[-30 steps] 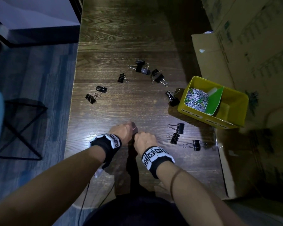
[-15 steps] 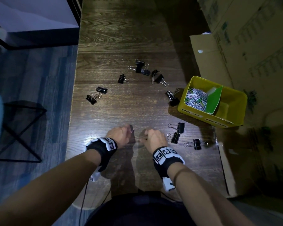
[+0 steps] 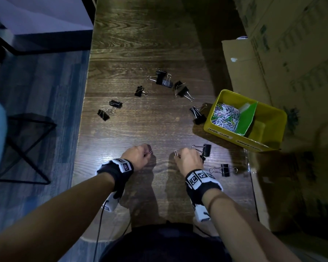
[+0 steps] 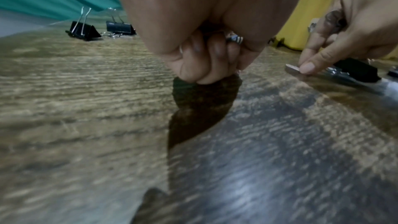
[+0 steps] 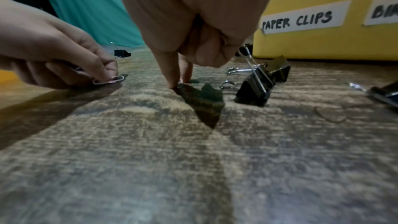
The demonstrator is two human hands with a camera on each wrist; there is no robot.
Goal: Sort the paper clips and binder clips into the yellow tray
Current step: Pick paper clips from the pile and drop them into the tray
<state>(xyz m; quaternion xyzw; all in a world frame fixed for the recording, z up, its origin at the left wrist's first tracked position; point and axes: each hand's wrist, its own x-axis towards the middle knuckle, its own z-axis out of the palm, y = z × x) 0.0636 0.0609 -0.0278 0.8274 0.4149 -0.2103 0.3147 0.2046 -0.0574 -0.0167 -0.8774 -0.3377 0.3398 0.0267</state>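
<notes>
Low over the near tabletop (image 3: 159, 129), the left hand (image 3: 138, 156) has its grip pinched on a paper clip (image 3: 151, 152), and the right hand (image 3: 189, 159) pinches a second paper clip (image 3: 176, 153). Black binder clips (image 3: 160, 79) lie scattered across the tabletop, and the yellow tray (image 3: 240, 141) sits to the right.

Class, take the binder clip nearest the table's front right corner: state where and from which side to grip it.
Probably the black body of the binder clip, pinched from above: it rises off the table, while its wire handles lie low, splayed left and right.
</notes>
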